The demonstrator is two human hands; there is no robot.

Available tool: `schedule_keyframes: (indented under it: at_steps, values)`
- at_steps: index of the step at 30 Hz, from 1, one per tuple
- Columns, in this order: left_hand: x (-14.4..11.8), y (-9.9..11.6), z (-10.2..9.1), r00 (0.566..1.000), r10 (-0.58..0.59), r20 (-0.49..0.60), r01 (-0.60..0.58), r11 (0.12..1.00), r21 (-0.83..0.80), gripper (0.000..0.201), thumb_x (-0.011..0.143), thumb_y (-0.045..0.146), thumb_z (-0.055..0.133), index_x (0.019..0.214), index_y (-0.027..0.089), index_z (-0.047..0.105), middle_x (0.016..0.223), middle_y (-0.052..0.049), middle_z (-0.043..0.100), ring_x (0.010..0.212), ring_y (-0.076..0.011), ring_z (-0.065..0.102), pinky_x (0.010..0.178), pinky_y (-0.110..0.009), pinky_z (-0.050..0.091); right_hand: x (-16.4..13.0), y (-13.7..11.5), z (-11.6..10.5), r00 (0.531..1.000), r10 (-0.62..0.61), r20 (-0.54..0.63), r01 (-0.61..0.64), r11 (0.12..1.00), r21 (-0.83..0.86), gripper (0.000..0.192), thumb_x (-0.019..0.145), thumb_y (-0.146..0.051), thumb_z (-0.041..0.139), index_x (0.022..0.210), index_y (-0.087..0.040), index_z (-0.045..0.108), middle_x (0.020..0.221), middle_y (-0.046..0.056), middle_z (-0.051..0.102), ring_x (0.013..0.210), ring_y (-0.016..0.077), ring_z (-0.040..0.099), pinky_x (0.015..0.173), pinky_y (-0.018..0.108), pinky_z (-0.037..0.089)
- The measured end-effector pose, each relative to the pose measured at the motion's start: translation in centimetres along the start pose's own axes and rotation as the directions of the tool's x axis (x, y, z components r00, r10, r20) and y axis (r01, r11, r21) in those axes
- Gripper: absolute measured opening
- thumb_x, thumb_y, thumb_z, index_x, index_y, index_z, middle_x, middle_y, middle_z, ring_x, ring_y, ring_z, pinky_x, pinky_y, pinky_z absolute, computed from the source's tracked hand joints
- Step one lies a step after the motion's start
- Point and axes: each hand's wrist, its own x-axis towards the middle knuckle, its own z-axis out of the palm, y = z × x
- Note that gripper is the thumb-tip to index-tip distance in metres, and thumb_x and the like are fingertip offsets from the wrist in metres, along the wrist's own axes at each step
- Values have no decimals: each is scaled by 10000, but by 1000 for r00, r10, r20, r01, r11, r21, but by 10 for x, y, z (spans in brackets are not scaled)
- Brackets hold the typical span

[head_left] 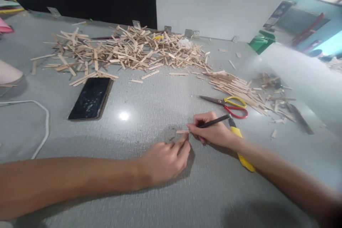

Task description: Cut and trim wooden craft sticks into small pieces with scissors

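Short wooden stick piece (pixel 182 132) flat on grey table (pixel 149 192), frame centre. Left hand (pixel 163 160) fingertips pin it; right hand (pixel 211 130) clamped on black pen (pixel 213 122), tip at stick. Scissors (pixel 229 105), yellow cutter (pixel 242 149) right; phone (pixel 90 98) left.

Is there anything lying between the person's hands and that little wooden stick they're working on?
Nothing visible. The left hand touches the small wooden stick with a fingertip, and the right hand, holding a dark pen, meets its other end.
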Motion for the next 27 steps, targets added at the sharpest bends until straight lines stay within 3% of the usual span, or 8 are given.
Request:
schedule_keyframes:
  at_steps: [9, 27]
  values:
    - [2, 2, 0, 998, -60, -20, 60, 998, -12, 376, 1066, 172, 437, 1246, -46, 686, 1308, -313, 750, 910, -328, 842, 613, -395, 705, 1, -3, 0, 1000, 18, -15, -18, 1000, -13, 391, 980, -316, 693, 628, -220, 551, 425, -75, 558, 322, 65, 484, 321, 160, 331]
    - [3, 2, -1, 998, -61, -3, 61, 998, -1, 392, 1092, 178, 407, 1244, -35, 699, 1326, -308, 744, 873, -305, 845, 616, -383, 706, 2, 4, 0, 1000, 3, -3, -3, 1000, -3, 435, 948, -411, 748, 629, -229, 514, 439, -75, 540, 353, 79, 498, 353, 182, 352]
